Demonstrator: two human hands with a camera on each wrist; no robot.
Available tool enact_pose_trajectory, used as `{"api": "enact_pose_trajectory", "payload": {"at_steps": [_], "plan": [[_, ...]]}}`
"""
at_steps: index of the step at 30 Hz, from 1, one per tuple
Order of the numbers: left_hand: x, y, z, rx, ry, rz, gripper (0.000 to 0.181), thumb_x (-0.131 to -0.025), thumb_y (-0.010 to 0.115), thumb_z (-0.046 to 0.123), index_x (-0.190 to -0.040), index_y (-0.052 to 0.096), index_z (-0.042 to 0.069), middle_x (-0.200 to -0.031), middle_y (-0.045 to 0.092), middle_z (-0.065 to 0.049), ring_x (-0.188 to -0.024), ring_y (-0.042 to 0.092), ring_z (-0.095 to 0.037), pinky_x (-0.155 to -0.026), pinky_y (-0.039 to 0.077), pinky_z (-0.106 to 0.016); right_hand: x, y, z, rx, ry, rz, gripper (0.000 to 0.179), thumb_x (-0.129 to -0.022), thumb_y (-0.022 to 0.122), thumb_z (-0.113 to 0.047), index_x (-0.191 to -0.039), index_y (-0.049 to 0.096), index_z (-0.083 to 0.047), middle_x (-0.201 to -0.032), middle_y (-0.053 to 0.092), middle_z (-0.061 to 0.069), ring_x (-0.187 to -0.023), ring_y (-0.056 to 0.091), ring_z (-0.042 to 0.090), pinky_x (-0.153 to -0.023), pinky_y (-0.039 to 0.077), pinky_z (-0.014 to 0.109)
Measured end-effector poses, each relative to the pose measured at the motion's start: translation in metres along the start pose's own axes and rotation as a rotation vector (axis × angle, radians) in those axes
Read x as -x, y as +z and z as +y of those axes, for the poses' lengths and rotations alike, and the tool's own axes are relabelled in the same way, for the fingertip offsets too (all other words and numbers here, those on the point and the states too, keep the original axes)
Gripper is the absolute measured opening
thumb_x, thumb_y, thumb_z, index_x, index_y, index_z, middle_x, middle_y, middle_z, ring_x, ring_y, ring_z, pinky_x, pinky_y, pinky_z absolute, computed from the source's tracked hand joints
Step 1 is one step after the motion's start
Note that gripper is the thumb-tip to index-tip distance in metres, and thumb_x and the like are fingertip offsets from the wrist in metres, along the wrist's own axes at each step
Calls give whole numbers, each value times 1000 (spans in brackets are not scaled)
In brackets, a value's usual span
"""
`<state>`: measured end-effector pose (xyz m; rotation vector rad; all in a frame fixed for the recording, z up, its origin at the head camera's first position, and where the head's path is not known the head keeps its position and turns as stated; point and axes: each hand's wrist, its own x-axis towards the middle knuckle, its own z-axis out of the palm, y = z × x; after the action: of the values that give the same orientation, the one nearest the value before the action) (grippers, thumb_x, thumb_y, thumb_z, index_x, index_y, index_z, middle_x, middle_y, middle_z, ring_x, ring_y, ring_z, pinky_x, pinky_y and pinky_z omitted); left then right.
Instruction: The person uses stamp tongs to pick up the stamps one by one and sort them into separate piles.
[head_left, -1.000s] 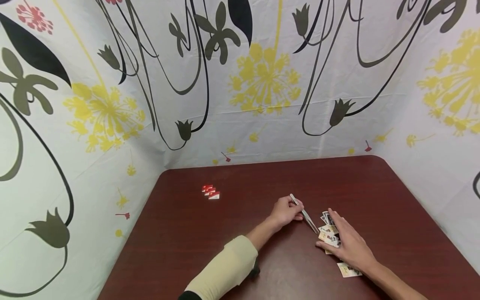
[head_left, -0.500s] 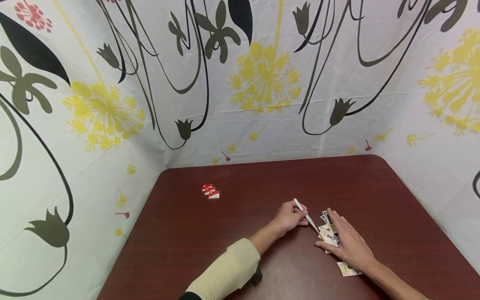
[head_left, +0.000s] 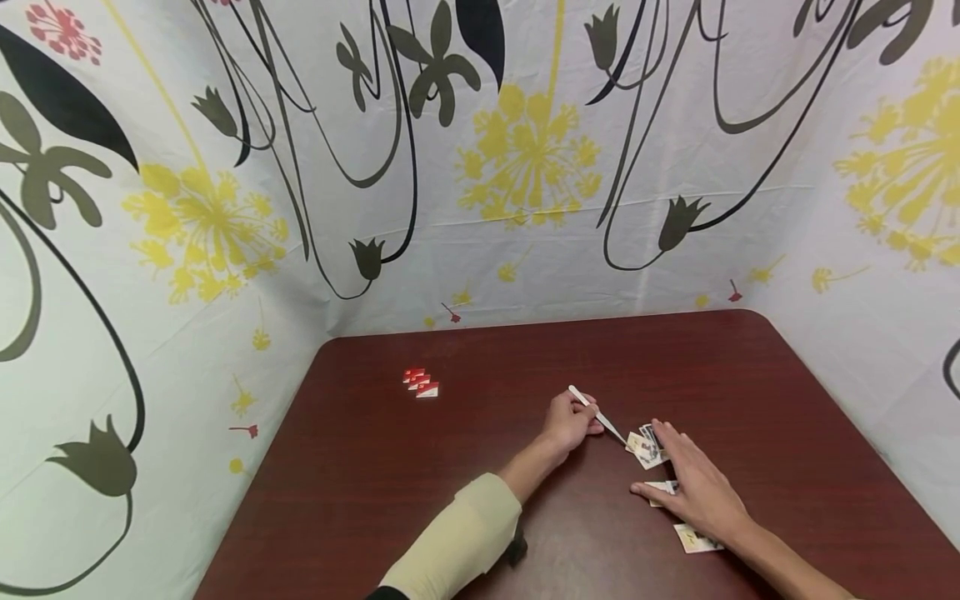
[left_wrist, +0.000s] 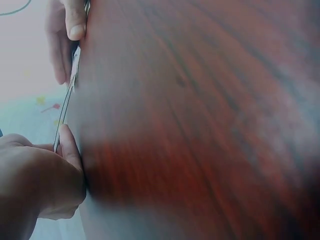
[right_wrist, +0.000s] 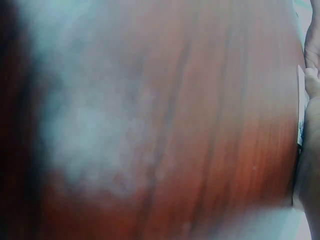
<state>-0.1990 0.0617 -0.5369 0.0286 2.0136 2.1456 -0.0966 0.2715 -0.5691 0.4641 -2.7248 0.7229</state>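
Two hands (head_left: 699,485): left (head_left: 567,423) pinches tweezers (head_left: 612,428), apparently gripping a card (head_left: 645,451).

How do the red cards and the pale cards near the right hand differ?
Colour: the red cards are red and white; the pale cards are cream with dark print. Layout: the red cards overlap in one slanting row; the pale cards lie in separate spots. Contact: no hand or tool touches the red cards; the tweezers meet one of the pale cards. Both are flat.
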Motion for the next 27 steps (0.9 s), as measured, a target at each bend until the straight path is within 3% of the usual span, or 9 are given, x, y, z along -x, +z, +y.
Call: {"api": "enact_pose_trajectory", "payload": {"at_steps": [4, 13, 18, 27], "plan": [[-4, 2, -1, 0, 16, 42, 8, -99, 66, -8, -108, 67, -8, -78, 62, -6, -69, 73, -21, -68, 70, -32, 0, 0, 0, 2, -23, 2, 105, -86, 85, -56, -159, 40, 4, -160, 43, 30, -147, 41, 49, -133, 10, 23], [-10, 6, 2, -16, 34, 149, 7, -100, 66, -6, -107, 68, -7, -81, 63, -9, -75, 77, -35, -70, 70, -33, -1, 0, 0, 20, -64, 25, 99, -86, 86, -54, -156, 45, 3, -159, 46, 28, -147, 42, 48, -134, 14, 28], [-12, 11, 2, -17, 28, 218, 9, -100, 67, -5, -109, 68, -8, -80, 63, -8, -75, 77, -33, -69, 70, -33, 0, 0, -2, 25, -72, 33, 98, -85, 86, -53, -155, 47, 3, -158, 47, 27, -145, 43, 49, -134, 16, 29], [-10, 12, 2, -60, 37, 194, 10, -100, 68, -3, -109, 70, -8, -81, 66, -8, -77, 78, -35, -69, 70, -33, -1, 0, -1, 34, -70, 25, 98, -85, 86, -54, -154, 48, 3, -158, 47, 28, -145, 43, 49, -134, 17, 32]]}}
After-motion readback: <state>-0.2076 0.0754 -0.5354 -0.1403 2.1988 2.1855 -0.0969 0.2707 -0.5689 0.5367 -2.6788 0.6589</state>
